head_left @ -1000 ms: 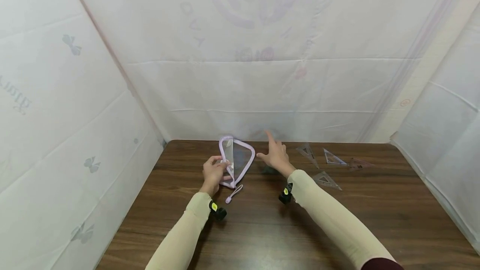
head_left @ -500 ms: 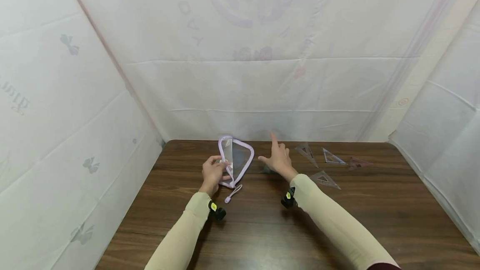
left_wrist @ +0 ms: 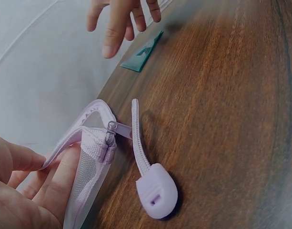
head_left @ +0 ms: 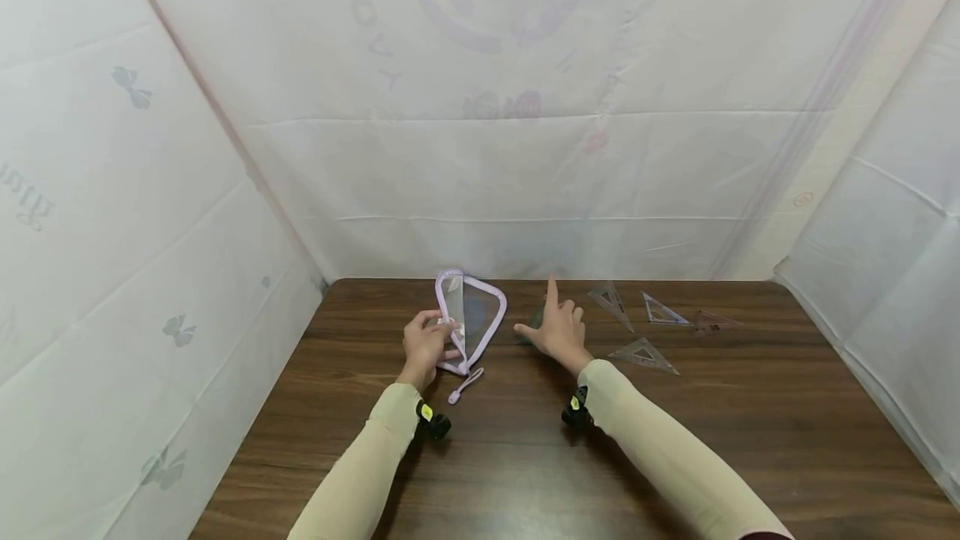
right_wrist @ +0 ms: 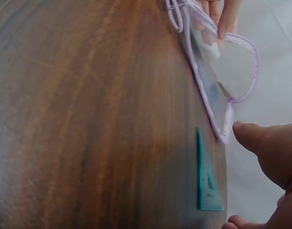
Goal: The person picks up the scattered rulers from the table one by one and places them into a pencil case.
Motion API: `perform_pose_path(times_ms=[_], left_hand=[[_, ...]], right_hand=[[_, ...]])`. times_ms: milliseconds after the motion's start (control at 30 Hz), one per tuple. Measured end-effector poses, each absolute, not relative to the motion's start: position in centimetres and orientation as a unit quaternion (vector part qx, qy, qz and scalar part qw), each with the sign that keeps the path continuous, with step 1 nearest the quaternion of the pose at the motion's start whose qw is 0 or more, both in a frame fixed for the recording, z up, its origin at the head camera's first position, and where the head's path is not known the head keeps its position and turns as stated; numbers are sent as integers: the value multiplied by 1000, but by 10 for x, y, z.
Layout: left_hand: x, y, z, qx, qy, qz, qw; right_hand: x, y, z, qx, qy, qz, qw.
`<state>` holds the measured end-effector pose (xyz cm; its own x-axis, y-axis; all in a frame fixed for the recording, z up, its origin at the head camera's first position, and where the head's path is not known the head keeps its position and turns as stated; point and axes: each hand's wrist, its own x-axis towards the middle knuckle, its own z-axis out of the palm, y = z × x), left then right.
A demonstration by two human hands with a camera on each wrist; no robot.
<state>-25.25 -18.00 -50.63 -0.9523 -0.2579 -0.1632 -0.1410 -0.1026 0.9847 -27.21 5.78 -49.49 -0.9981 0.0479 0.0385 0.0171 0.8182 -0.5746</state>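
Observation:
A lilac-trimmed mesh zip pouch (head_left: 498, 319) stands with its mouth spread near the back of the wooden table. My left hand (head_left: 426, 347) grips one side of its opening, the edge pinched between thumb and fingers. From the zip end hangs a lilac pull loop with a plastic tab (left_wrist: 157, 191), lying on the wood. To the pouch's right, my right hand (head_left: 561, 330) is spread, thumb and index finger wide apart, holding nothing. Below it lies a green set square (right_wrist: 208, 191), partly hidden by that hand in the head view. A bluish patch (right_wrist: 215, 90) shows through the mesh.
Right of my right hand lie a clear set square (head_left: 613, 307), another clear one nearer (head_left: 647, 355), a blue-edged one (head_left: 663, 312) and a reddish one (head_left: 714, 323). Pale sheeting (head_left: 480, 173) walls the table's back and sides.
My right hand has shifted slightly to the right and nearer the body, still spread. My left hand and the pouch have stayed in place.

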Motion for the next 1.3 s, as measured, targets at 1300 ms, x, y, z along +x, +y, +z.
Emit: perform_pose_path(times_ms=[1300], left_hand=[[-250, -180, -506, 149, -675, -722, 39]], right_hand=[[-276, 79, -503, -1, -935, 354, -29]])
